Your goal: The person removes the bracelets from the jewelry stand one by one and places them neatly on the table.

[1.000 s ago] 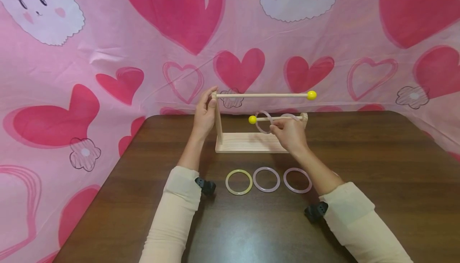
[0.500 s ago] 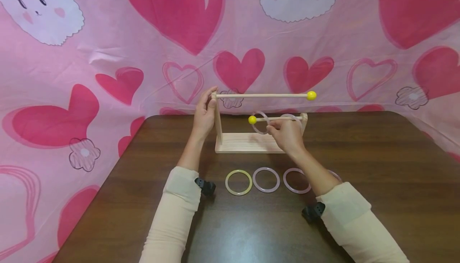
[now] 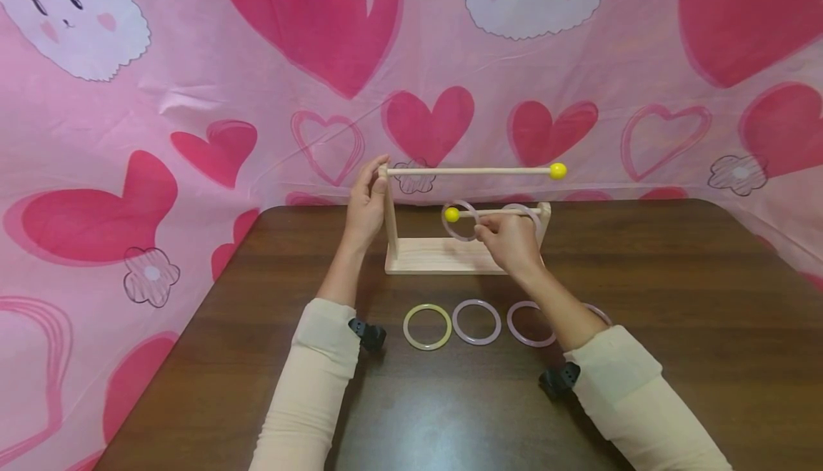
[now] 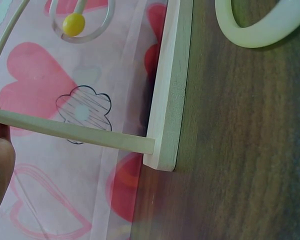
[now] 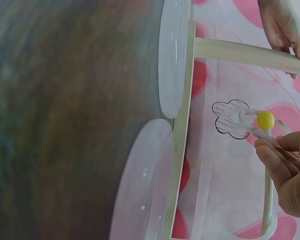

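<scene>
A wooden stand has two rods, each tipped with a yellow ball. My left hand grips the top of its left post, thumb in front. With thumb and fingertips, my right hand pinches a pale translucent pink ring by its right side. That ring stands upright around the tip of the lower rod, level with its yellow ball. Another pale ring hangs on the same rod near the right post, partly hidden by the right hand. The upper rod bears no ring.
On the brown table, in front of the stand, a yellow ring and several pinkish-purple rings, one a purple ring, lie in a row. The right forearm partly covers the rightmost ones. A pink heart-patterned cloth hangs behind the table.
My right hand has moved the pinched ring left along the lower rod, from just inside the yellow ball to around it. My left hand has stayed on the post.
</scene>
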Available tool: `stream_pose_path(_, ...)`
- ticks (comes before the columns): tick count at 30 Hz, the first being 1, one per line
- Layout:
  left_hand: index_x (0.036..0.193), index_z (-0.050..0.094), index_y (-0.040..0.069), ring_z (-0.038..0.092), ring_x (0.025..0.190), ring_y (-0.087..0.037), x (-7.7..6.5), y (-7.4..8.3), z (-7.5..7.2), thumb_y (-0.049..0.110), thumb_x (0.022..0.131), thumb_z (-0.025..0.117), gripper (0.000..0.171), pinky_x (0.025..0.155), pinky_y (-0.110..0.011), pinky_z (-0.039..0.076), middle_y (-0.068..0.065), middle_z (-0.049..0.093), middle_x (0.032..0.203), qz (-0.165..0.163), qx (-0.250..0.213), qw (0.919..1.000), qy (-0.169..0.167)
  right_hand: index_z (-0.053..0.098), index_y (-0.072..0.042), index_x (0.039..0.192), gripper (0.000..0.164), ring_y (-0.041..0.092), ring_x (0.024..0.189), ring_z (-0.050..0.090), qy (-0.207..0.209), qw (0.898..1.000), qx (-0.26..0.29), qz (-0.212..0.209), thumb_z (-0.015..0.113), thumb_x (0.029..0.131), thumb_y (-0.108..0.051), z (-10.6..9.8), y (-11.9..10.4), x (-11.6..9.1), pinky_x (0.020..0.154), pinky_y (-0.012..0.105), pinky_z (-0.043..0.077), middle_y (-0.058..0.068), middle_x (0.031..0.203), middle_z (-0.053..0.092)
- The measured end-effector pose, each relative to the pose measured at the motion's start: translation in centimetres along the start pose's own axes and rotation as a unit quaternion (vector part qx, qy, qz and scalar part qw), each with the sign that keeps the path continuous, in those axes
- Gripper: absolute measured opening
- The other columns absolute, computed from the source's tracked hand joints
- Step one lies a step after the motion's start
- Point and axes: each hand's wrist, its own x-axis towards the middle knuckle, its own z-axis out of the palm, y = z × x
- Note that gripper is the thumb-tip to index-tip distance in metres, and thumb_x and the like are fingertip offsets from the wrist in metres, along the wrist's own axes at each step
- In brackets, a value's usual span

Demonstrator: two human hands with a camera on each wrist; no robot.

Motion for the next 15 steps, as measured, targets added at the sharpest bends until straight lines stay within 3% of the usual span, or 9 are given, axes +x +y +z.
stream_pose_path(3, 0.127, 0.045, -0.008, 0.049, 0.095, -0.016, 0.0, 0.1, 0.0, 0.005, 0.093, 0.044, 0.037, 0.081, -0.030, 0.045, -0.025, 0.048, 0.124, 0.005, -0.006, 1.0000, -0.001, 0.074, -0.001, 0.088, 0.013, 0.023, 0.073, 0.065, 0.001, 1.000, 0.001, -0.001, 0.067, 0.080, -0.009, 0.0, 0.0, -0.1, 0.064, 0.039, 0.048, 0.008, 0.078, 0.070)
stream_pose_path(10, 0.128, 0.046, -0.007, 0.050, 0.097, -0.019, 0.4, -1.6, 0.0, 0.017, 0.090, 0.045, 0.044, 0.080, -0.027, 0.045, -0.024, 0.048, 0.126, 0.020, -0.005, 0.9998, 0.004, 0.073, 0.000, 0.087, 0.012, 0.022, 0.072, 0.064, -0.004, 1.000, 0.017, -0.007, 0.067, 0.080, -0.007, -0.2, 0.1, -0.3, 0.063, 0.038, 0.049, 0.009, 0.078, 0.070)
stream_pose_path(15, 0.128, 0.046, -0.005, 0.050, 0.094, -0.016, 0.3, -1.6, 0.0, 0.019, 0.090, 0.045, 0.045, 0.079, -0.028, 0.045, -0.022, 0.050, 0.124, 0.020, -0.001, 0.9998, 0.005, 0.071, 0.005, 0.091, 0.015, 0.024, 0.070, 0.067, -0.039, 0.996, 0.076, 0.035, 0.064, 0.083, -0.005, -0.7, 0.2, -0.4, 0.059, 0.032, 0.053, 0.015, 0.078, 0.069)
